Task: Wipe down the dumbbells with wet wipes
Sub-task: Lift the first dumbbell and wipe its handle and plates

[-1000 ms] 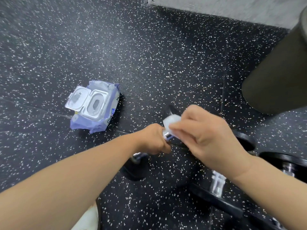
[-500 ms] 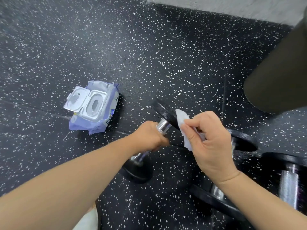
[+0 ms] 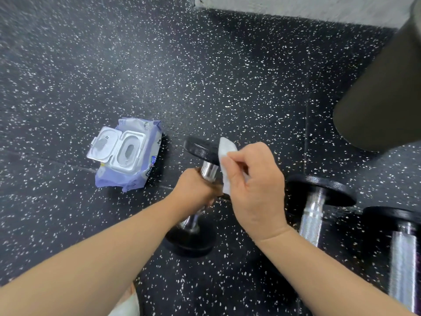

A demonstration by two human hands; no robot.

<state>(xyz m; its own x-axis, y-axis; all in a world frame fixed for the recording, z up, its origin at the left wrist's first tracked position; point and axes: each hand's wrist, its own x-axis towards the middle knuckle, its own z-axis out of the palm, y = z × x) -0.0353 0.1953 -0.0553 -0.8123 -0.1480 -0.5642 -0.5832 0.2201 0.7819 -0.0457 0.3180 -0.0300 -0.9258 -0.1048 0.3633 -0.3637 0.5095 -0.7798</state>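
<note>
A dumbbell [image 3: 200,190] is held up off the floor [image 3: 205,76] near the middle of the view. Its shiny metal bar is gripped by the left hand [image 3: 193,190], with the fingers closed tight around it. One black round end is seen at about 12 o'clock from that hand, and the other black end is seen lower, at about 6 o'clock, close to the floor or on it; which one cannot be told.

A white wet wipe [image 3: 225,163] is pinched in the right hand [image 3: 255,188], with the fingers curled shut on it. The wipe is pressed against the top black end of the dumbbell, on its right edge, and it hangs down beside the bar.

A purple pack of wipes [image 3: 136,169] is lying on the floor at about 9 o'clock from the hands, a little apart from them. Its clear plastic lid [image 3: 103,144] is flipped open to the left.

Two more dumbbells are lying on the floor at about 3 o'clock from the right hand. The second dumbbell [image 3: 315,210] is near the right wrist. The third dumbbell [image 3: 403,258] is seen at the right edge and is partly cut off.

A big dark round thing [image 3: 382,99] is seen at about 2 o'clock; what it is cannot be told. A pale grey wall [image 3: 296,5] is seen along the top edge. The floor is black with many small white specks.
</note>
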